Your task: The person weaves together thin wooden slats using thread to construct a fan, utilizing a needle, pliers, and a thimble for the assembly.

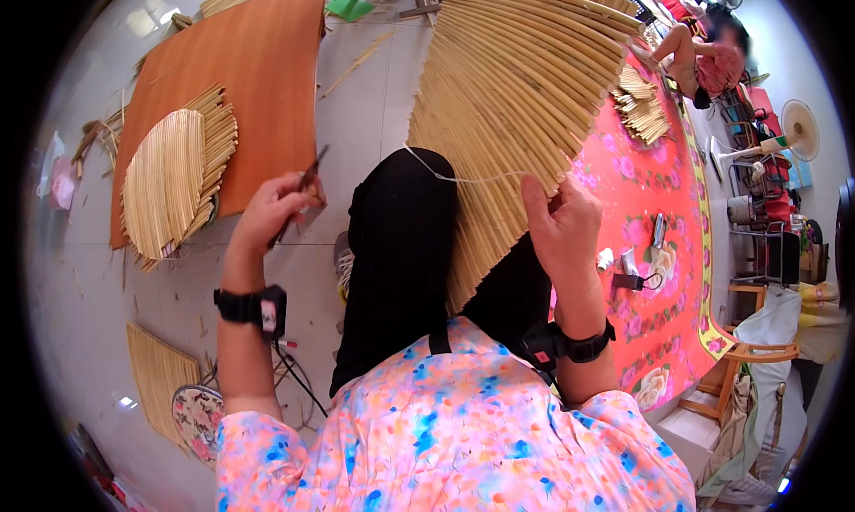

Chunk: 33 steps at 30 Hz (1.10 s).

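Observation:
A large fan-shaped mat of tan sticks point(508, 76) lies across my lap, reaching away from me. At its right edge my right hand point(574, 227) is closed, thumb on top, pinching the border. A thin pale cord point(485, 180) runs over the sticks from my knee to the right thumb. My left hand point(274, 211) is raised off the mat, left of my knee, with fingers wrapped round a slim dark-bladed tool point(310, 169) whose tip points up. Its exact kind is partly hidden by the fingers.
An orange-brown board point(258, 76) at left bears a rounded stick mat point(169, 178). On the right, a pink floral tablecloth point(614, 316) carries a stick bundle point(641, 107) and small tools point(632, 280). Another person point(712, 67) sits far right, near a fan point(799, 129).

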Available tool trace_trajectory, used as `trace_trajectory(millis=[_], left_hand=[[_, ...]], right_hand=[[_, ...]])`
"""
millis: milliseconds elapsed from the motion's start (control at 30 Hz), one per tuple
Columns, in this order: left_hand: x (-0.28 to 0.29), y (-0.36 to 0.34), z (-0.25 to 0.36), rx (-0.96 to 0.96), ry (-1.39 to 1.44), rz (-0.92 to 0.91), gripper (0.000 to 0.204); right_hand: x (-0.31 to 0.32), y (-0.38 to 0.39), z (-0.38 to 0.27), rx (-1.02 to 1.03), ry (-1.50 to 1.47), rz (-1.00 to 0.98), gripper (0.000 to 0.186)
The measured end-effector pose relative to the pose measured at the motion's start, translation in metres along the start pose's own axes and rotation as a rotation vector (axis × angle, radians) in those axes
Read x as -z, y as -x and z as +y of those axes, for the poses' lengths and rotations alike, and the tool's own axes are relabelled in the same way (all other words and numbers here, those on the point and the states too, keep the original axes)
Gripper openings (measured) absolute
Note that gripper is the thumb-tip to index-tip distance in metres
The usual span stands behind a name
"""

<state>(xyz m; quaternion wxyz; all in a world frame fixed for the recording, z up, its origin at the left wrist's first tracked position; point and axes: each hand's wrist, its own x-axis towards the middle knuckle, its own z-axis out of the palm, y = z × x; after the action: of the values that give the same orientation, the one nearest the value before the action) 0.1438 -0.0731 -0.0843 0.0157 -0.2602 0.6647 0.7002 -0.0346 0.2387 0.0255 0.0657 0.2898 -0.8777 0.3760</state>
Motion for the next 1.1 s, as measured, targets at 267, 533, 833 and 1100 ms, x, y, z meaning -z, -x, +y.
trace_trajectory(millis=[267, 533, 833, 1100], left_hand=[[0.053, -0.077, -0.125, -0.295, -1.197, 0.864, 0.02], [0.041, -0.092, -0.112, -0.035, -1.245, 0.844, 0.021], [0.036, -0.087, -0.095, 0.152, -1.238, 0.766, 0.025], [-0.097, -0.029, 0.071, -0.842, -0.737, 0.399, 0.023]], right_hand=[[0.003, -0.001, -0.001, 0.002, -0.032, -0.063, 0.026], [0.008, 0.001, 0.005, 0.02, 0.012, -0.114, 0.028], [0.011, 0.001, -0.006, 0.027, -0.015, -0.133, 0.027], [0.009, 0.005, 0.004, 0.016, -0.06, -0.127, 0.024]])
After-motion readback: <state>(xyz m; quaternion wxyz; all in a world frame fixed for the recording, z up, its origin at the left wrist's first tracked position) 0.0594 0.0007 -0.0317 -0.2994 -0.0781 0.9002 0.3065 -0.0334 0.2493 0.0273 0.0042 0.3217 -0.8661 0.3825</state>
